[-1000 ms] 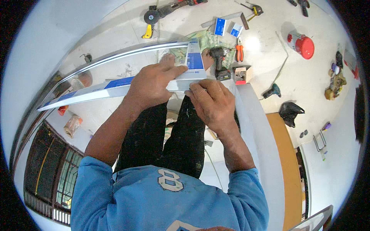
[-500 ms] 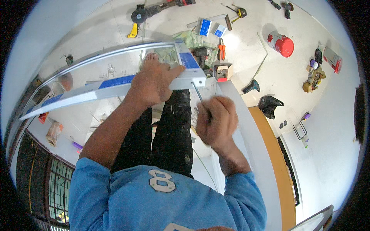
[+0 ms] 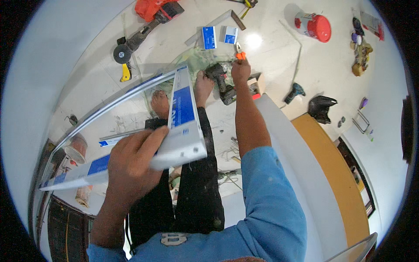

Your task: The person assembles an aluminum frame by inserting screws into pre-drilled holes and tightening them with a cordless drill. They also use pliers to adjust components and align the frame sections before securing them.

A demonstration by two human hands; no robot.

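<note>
My left hand (image 3: 135, 168) is wrapped round the near bar of a white metal frame (image 3: 182, 105) with blue-printed film, close to its corner. Small holes show in the end of that corner. The frame is tilted over my legs and stretches away to the left. At arm's length, my right hand (image 3: 241, 72) is closed round the handles of orange-handled pliers (image 3: 240, 55) on the floor. Their jaws point away from me, and most of the handles are hidden under my fingers. A dark cordless drill (image 3: 221, 81) lies just left of that hand.
Two blue-and-white boxes (image 3: 209, 38) and a metal square (image 3: 236, 19) lie beyond the pliers. An angle grinder (image 3: 131, 49) is at the far left. To the right are a red-lidded bucket (image 3: 321, 29), another drill (image 3: 295, 91) and a black bag (image 3: 322, 109).
My right hand has left the thin metal rod at the frame's corner and reached forward to the pliers. The frame's corner has come nearer to me, with my left hand still on it.
</note>
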